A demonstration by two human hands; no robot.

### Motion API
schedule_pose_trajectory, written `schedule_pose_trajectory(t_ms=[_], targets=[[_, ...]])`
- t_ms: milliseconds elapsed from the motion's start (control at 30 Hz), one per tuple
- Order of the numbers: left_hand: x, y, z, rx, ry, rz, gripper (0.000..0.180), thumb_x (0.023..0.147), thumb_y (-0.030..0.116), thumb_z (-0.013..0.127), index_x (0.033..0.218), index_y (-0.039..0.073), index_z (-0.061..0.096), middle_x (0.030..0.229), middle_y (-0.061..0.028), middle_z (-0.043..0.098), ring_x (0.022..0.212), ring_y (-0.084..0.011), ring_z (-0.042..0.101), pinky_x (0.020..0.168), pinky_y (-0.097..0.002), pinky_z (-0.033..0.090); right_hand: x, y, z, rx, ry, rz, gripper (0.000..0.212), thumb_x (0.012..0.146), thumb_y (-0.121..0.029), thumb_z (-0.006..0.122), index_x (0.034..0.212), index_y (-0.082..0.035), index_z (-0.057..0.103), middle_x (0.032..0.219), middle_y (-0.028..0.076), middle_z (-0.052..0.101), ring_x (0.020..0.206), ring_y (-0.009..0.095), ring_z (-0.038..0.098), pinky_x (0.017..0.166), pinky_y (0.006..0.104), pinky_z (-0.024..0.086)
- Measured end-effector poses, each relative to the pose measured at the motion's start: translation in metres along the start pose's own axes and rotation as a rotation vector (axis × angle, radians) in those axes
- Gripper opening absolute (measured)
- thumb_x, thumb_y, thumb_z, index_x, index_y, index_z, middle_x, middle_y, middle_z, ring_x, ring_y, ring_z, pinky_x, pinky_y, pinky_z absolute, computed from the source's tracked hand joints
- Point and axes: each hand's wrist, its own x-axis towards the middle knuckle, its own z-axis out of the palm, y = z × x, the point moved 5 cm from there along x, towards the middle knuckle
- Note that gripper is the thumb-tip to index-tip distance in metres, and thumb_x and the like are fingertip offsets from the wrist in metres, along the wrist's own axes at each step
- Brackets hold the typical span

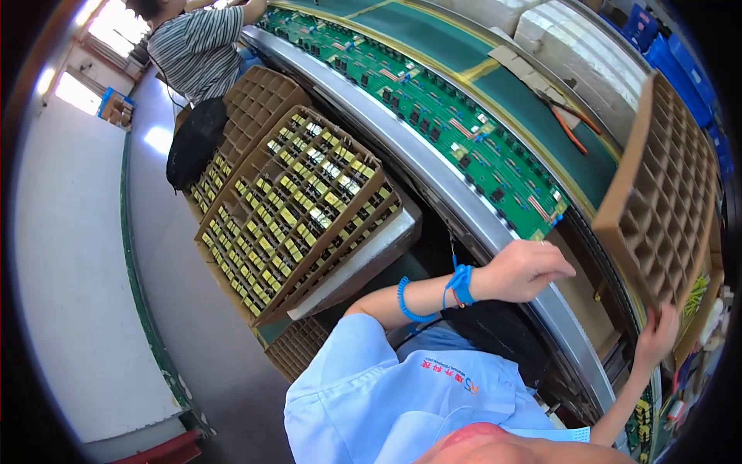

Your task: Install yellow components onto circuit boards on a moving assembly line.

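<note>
My left hand [522,271] is curled closed just off the near end of a long green circuit board [440,120], above the metal rail [456,182]. Whatever its fingers may hold is hidden. A blue coiled wrist strap [461,284] circles that wrist. At the far right, my right hand [657,336] has its fingers at the lower corner of a brown cardboard divider tray [661,193], seemingly gripping it. The tray stands tilted up, and the cells facing me look bare. Black, blue and other small components are mounted along the board.
On my left, stacked cardboard divider trays [369,203] hold many yellow-wrapped parts [290,216]. Pliers with orange handles [568,124] lie beyond the board. Blue bins [680,66] stand at the back right. Another person in a striped shirt [197,54] is at the far left end of the line.
</note>
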Motion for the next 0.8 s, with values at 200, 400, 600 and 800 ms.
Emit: schedule_pose_trajectory(t_ms=[200,400,600,800], targets=[[0.005,0.003,-0.010,-0.031,-0.096,-0.058,0.017,0.080,-0.001,0.068,0.096,0.005,0.068,0.088,-0.0113,0.067,0.084,-0.0312,0.066,0.069,-0.0385,0.054,-0.110,-0.018,-0.134,-0.327,-0.096,0.145,0.020,0.090,-0.003,0.063,0.110,0.001,0.062,0.107,0.018,0.063,0.100,0.037,0.061,0.086,0.0444,0.048],[0.013,-0.008,-0.005,0.023,-0.239,-0.076,0.020,0.081,-0.008,0.065,0.097,0.003,0.068,0.096,-0.0148,0.070,0.086,-0.0305,0.069,0.075,-0.0347,0.055,-0.271,-0.037,-0.293,-0.822,-0.263,0.472,0.028,0.089,0.001,0.062,0.118,-0.002,0.061,0.111,0.015,0.065,0.105,0.034,0.062,0.091,0.0407,0.050],[0.009,-0.009,0.015,0.025,-0.344,-0.253,0.019,0.090,-0.001,0.062,0.108,-0.004,0.066,0.112,-0.0151,0.066,0.103,-0.0246,0.062,0.093,-0.0341,0.048,-0.382,-0.119,-0.361,-1.035,-0.316,1.065,0.030,0.081,-0.008,0.068,0.110,-0.012,0.063,0.099,0.011,0.065,0.094,0.033,0.061,0.081,0.0409,0.049],[0.003,-0.005,0.008,0.034,-0.405,-0.210,0.022,0.098,0.004,0.057,0.117,-0.006,0.064,0.117,-0.0123,0.065,0.105,-0.0196,0.060,0.093,-0.0308,0.048,-0.567,-0.248,-0.371,-1.242,-0.335,1.745,0.035,0.079,-0.017,0.071,0.114,-0.017,0.065,0.097,0.009,0.068,0.093,0.029,0.064,0.079,0.0434,0.049]])
